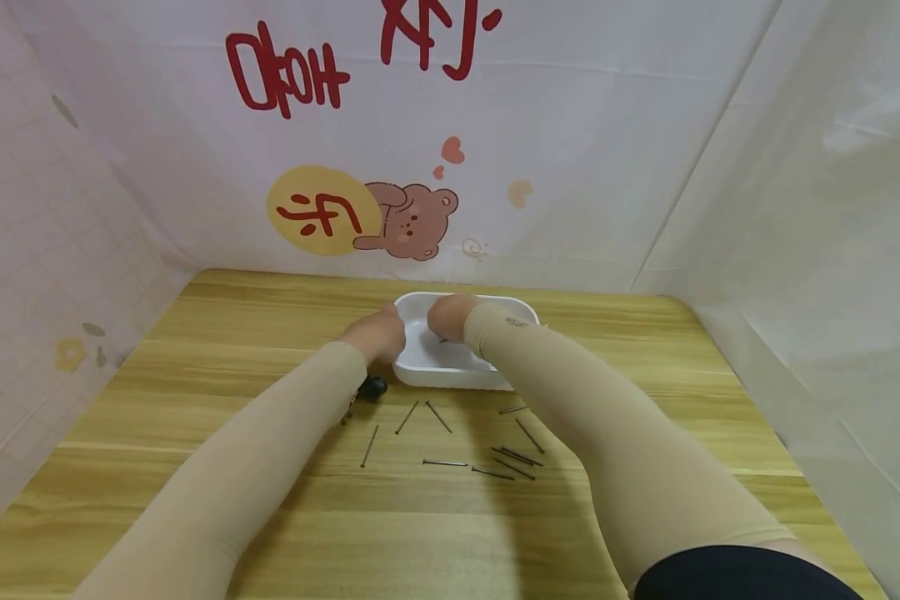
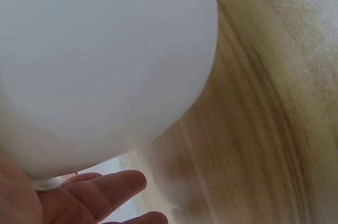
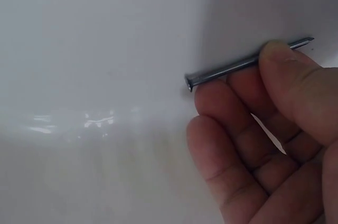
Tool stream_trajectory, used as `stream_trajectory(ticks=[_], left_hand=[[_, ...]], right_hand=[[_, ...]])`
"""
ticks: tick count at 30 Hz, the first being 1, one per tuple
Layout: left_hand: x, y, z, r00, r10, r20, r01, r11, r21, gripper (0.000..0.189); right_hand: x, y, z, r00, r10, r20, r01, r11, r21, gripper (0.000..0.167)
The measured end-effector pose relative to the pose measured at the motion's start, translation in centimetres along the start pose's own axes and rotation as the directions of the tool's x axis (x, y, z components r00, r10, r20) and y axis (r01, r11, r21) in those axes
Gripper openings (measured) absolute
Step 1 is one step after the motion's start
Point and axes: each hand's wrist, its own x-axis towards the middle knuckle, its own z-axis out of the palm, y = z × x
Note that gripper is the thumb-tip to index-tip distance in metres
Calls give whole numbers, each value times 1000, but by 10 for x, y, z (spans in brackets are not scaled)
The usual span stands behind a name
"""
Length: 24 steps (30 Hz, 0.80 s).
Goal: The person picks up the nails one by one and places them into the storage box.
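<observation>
A white plastic basin (image 1: 438, 379) with rounded corners stands toward the back of the table. At its left end my left hand (image 1: 381, 335) holds the rim; in the left wrist view its fingers (image 2: 113, 189) extend along the edge, with the thumb hidden. My right hand (image 1: 448, 317) is inside the basin. Between thumb and fingers it pinches a steel nail (image 3: 227, 70), whose flat head points left and sharp tip right in the right wrist view. The nail is close over the basin's white inner surface.
Several loose nails (image 1: 445, 462) lie scattered on the wooden table (image 1: 390, 533) in front of the basin, many grouped at the right. A black rounded object (image 1: 372, 388) sits beside the left wrist, partly hidden by the sleeve. A printed white curtain (image 1: 570, 167) hangs behind the table.
</observation>
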Motion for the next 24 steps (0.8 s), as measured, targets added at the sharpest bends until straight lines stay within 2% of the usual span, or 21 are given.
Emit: stream_trajectory(ticks=[1, 5, 9, 24], left_hand=[[0, 0, 0, 1000, -1, 2, 1, 1000, -2, 72], [1, 0, 0, 1000, -6, 4, 6, 1000, -14, 72], [1, 0, 0, 1000, -6, 12, 6, 1000, -6, 72], [0, -2, 1, 1000, -1, -4, 1, 1000, -18, 74]], right_hand=[[0, 0, 0, 1000, -20, -2, 20, 999, -35, 30], [2, 1, 1, 999, -33, 0, 32, 997, -69, 31], [7, 3, 3, 1000, -25, 3, 25, 998, -62, 31], [-1, 0, 1, 995, -98, -15, 94, 983, -159, 29]])
